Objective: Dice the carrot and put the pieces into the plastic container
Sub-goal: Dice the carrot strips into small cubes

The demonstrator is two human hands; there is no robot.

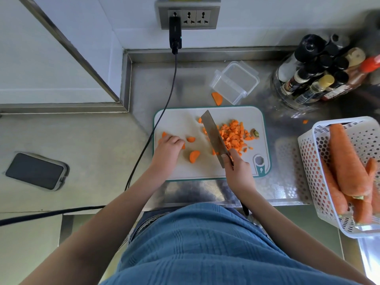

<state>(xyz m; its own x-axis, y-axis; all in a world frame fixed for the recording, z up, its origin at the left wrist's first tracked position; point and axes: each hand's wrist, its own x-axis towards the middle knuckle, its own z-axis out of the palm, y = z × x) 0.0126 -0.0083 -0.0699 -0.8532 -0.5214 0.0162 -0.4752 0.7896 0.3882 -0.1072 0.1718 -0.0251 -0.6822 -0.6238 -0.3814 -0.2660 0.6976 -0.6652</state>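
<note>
Lying heaped on the right half of the board (178,124), the dice (233,135) sit against the blade of the knife (213,134), whose handle the right hand (238,171) grips with curled fingers. Two half-round slices (194,156) lie loose mid-board, and the left hand (169,148) curls over more carrot at the board's left edge. Behind the board stands the container (235,82), with another slice (217,98) on the counter just beside it. At the right a basket (308,161) holds whole carrots (347,159); bottles (320,73) stand behind it, a phone (35,171) far left.
</note>
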